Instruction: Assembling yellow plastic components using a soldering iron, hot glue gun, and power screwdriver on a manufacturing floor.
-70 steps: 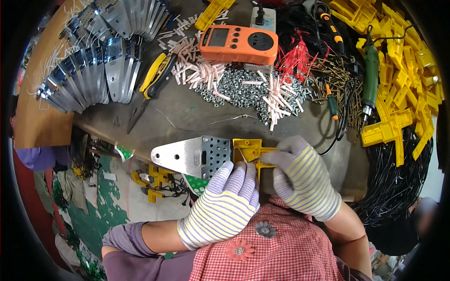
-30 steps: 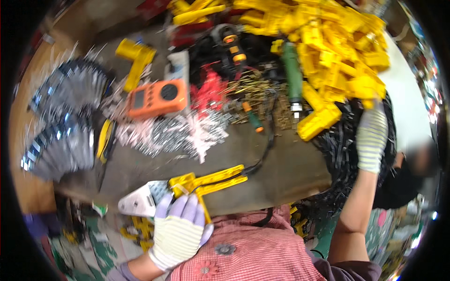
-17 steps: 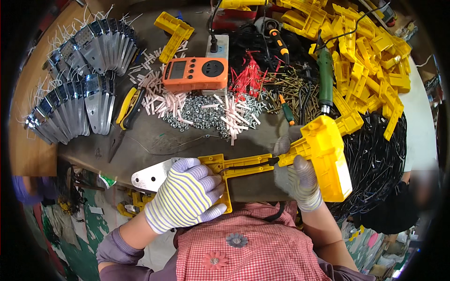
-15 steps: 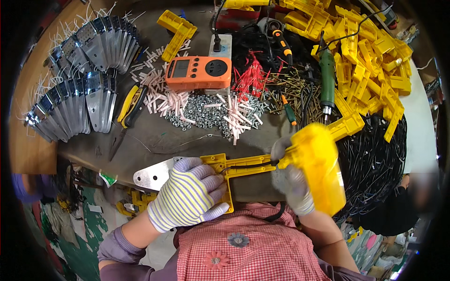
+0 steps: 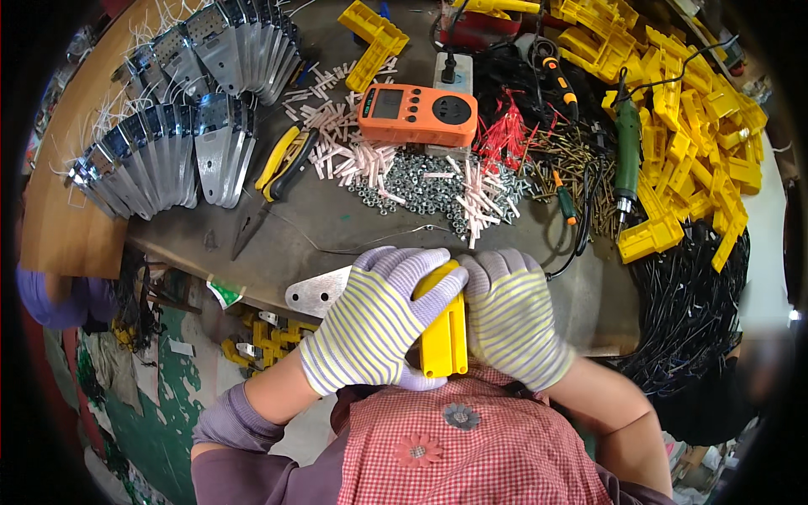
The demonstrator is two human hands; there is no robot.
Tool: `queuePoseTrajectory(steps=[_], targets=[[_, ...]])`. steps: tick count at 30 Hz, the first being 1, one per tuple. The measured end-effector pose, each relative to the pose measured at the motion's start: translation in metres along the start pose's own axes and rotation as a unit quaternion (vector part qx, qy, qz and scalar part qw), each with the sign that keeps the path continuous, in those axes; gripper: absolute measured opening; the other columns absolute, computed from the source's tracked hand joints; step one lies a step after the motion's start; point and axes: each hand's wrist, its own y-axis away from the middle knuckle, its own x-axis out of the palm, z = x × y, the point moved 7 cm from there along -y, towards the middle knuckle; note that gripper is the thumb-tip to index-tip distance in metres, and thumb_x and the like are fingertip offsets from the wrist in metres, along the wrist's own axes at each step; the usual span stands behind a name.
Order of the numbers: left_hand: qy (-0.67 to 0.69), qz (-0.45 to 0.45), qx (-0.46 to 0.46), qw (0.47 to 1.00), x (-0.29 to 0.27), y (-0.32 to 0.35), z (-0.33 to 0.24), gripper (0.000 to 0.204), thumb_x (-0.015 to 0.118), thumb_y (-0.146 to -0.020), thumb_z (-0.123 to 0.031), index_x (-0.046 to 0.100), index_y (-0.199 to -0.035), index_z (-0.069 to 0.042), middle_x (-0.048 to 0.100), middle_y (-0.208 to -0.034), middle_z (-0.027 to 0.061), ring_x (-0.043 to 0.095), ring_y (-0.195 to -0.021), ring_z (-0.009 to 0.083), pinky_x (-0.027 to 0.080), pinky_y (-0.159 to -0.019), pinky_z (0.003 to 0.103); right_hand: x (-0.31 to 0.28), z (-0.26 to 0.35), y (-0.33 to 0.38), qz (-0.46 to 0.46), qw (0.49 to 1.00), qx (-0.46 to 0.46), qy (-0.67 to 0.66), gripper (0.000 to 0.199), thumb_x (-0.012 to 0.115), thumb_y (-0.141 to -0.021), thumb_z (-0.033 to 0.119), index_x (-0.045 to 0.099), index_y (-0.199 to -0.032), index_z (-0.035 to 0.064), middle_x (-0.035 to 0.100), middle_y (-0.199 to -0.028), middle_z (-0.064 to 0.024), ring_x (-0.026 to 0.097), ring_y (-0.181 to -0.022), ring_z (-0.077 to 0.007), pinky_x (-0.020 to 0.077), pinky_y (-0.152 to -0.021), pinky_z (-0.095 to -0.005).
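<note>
A yellow plastic tool housing [image 5: 444,338] is tipped on its edge at the near side of the bench, between both my hands. My left hand [image 5: 374,316], in a striped knit glove, wraps it from the left with the fingers over its top. My right hand [image 5: 518,324], gloved alike, presses against its right side, fingers bent at the upper end. From beneath my left hand a flat metal blade [image 5: 318,292] with two holes sticks out to the left. A black cord [image 5: 581,244] runs from beside my right hand toward the back. The inside of the housing is hidden.
Metal blades [image 5: 223,156] with white wires stand fanned at left, near pliers [image 5: 284,164]. An orange meter [image 5: 417,115] sits behind nuts [image 5: 412,189] and pale sleeves. A green electric screwdriver [image 5: 627,156], piled yellow housings [image 5: 682,126] and black cords [image 5: 682,311] lie at right.
The yellow half from my right hand has come over the opened housing and its cord. The housing is now turned on edge between both hands. The whole view has shifted slightly.
</note>
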Motion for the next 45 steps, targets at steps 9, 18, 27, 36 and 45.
queuePoseTrajectory(steps=[9,18,27,36,45], targets=[[-0.033,0.024,0.008,0.999,0.001,-0.004,-0.005,0.096,0.078,-0.059,-0.058,0.053,-0.139,-0.012,0.048,-0.136,0.0196,0.05,-0.121,0.0388,0.038,-0.103,0.054,0.01,-0.061,-0.022,0.073,0.989,0.059,-0.112,0.04,0.05,-0.1,0.04,0.068,-0.095,0.005,0.068,-0.073,-0.0183,0.067,-0.071,-0.0378,0.0517,-0.064,-0.0481],[-0.047,0.049,0.058,0.996,0.025,-0.03,-0.035,0.093,0.08,-0.055,-0.055,0.057,-0.135,-0.014,0.049,-0.133,0.021,0.05,-0.119,0.0397,0.039,-0.099,0.054,-0.01,-0.085,0.023,-0.029,0.99,0.103,-0.088,0.038,0.055,-0.098,0.042,0.063,-0.083,0.0071,0.063,-0.06,-0.0168,0.065,-0.058,-0.0365,0.0501,-0.054,-0.0473],[-0.043,0.109,0.064,0.991,0.029,-0.038,-0.035,0.094,0.081,-0.056,-0.055,0.055,-0.137,-0.014,0.046,-0.138,0.0225,0.048,-0.123,0.0422,0.037,-0.103,0.054,-0.037,-0.11,-0.018,-0.06,0.991,-0.018,0.119,0.008,0.064,-0.081,0.017,0.071,-0.08,0.0128,0.065,-0.085,-0.0071,0.065,-0.085,-0.0258,0.0548,-0.068,-0.0407],[-0.004,0.121,0.046,0.992,0.022,-0.036,-0.03,0.095,0.077,-0.062,-0.061,0.052,-0.14,-0.013,0.042,-0.142,0.0236,0.044,-0.129,0.0445,0.034,-0.107,0.057,-0.027,-0.166,-0.049,-0.023,0.99,0.135,0.031,0.017,0.064,-0.082,0.016,0.075,-0.091,0.0076,0.07,-0.09,-0.014,0.069,-0.09,-0.0322,0.056,-0.079,-0.0439],[0.025,0.078,0.073,0.994,0.006,-0.054,-0.03,0.078,0.072,-0.071,-0.058,0.058,-0.132,-0.01,0.052,-0.136,0.02,0.051,-0.124,0.0392,0.038,-0.105,0.052,-0.005,-0.157,-0.075,0.093,0.97,0.194,0.11,0.02,0.07,-0.078,0.021,0.07,-0.092,0.0066,0.069,-0.09,-0.0158,0.067,-0.09,-0.0349,0.0544,-0.081,-0.0439]])
